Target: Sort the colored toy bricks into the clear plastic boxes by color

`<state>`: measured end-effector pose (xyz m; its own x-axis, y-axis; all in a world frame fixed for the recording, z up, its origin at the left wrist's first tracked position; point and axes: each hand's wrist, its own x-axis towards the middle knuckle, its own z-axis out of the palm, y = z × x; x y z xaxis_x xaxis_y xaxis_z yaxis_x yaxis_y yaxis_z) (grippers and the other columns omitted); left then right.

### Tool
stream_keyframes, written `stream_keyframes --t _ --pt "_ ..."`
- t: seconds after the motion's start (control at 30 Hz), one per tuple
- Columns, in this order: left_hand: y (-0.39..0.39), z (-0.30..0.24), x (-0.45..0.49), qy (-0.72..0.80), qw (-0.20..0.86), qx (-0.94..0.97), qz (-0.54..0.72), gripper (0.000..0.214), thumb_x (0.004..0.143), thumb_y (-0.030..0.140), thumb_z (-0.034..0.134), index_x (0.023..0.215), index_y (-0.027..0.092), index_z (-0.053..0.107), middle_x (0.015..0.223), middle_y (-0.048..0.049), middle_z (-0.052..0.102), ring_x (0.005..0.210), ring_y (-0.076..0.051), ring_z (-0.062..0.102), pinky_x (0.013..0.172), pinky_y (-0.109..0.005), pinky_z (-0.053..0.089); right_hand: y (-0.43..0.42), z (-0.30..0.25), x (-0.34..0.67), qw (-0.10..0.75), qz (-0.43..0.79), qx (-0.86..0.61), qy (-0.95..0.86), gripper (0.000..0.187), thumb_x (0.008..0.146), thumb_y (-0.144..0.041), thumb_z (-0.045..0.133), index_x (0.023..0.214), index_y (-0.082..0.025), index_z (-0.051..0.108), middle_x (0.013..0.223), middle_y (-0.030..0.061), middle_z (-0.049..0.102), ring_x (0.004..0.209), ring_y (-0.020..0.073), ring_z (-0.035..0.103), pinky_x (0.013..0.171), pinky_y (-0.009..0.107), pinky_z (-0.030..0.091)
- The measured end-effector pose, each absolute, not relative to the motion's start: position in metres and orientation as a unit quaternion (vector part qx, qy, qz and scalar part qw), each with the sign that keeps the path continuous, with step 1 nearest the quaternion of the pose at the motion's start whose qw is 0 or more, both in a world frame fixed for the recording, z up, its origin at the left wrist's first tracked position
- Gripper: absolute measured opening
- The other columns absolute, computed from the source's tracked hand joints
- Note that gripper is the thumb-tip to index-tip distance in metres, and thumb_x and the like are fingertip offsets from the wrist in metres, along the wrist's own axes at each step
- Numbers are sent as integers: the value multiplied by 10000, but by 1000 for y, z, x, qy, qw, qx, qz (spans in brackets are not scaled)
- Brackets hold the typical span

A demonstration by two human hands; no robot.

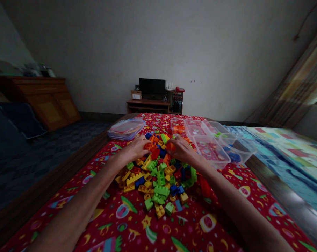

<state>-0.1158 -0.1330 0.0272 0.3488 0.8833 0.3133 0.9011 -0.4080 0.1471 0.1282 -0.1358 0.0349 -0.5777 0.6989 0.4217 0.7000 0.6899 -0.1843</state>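
Note:
A heap of coloured plastic building blocks [159, 173] lies on a red patterned cloth [137, 224]. My left hand [134, 149] rests on the far left of the heap with its fingers curled around an orange block [148, 146]. At the far right of the heap, my right hand [182, 149] pinches another orange block [171, 146]. The two hands nearly meet over the top of the heap.
Several clear plastic tubs [212, 148] stand right of the heap, some holding a few blocks. A stack of clear lids [126, 128] lies at the far left. A blue patterned bedcover [286, 154] lies to the right. A wooden cabinet [47, 99] and a desk with a monitor [152, 89] stand beyond.

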Motion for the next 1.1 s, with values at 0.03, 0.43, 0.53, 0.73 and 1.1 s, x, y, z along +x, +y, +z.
stream_keyframes --t 0.03,0.43,0.53,0.73,1.1 --pt "-132 27 -116 -549 29 -816 -180 299 689 288 663 970 191 697 950 -76 620 965 -261 597 889 -374 487 -137 36 129 244 -2 -395 -886 245 829 -234 581 1035 -121 650 927 131 608 838 196 563 748 279 432" --pt "-142 41 -105 -565 -67 -779 -263 293 781 343 536 993 203 682 989 -56 728 910 -243 659 836 -332 496 -129 38 137 231 50 -389 -890 275 800 -129 526 1046 -151 646 861 61 640 791 148 550 716 242 381" --pt "-139 40 -105 -558 -88 -769 -300 304 779 351 535 992 178 665 1008 -83 723 933 -263 659 852 -369 501 -129 42 136 228 62 -400 -886 245 818 -185 556 1043 -146 645 861 64 639 782 155 560 701 250 383" --pt "-143 44 -96 -513 -205 -753 -358 401 714 494 619 945 166 606 943 -84 704 910 -256 658 801 -383 526 -139 43 135 238 59 -387 -889 362 882 -430 557 1117 -159 609 1011 104 632 874 185 593 768 284 424" --pt "-145 45 -88 -490 -205 -739 -414 441 679 525 654 940 171 632 940 -66 697 881 -246 653 779 -373 525 -142 53 129 338 113 -362 -861 152 817 -246 616 929 -144 626 830 46 650 712 130 551 631 232 362"
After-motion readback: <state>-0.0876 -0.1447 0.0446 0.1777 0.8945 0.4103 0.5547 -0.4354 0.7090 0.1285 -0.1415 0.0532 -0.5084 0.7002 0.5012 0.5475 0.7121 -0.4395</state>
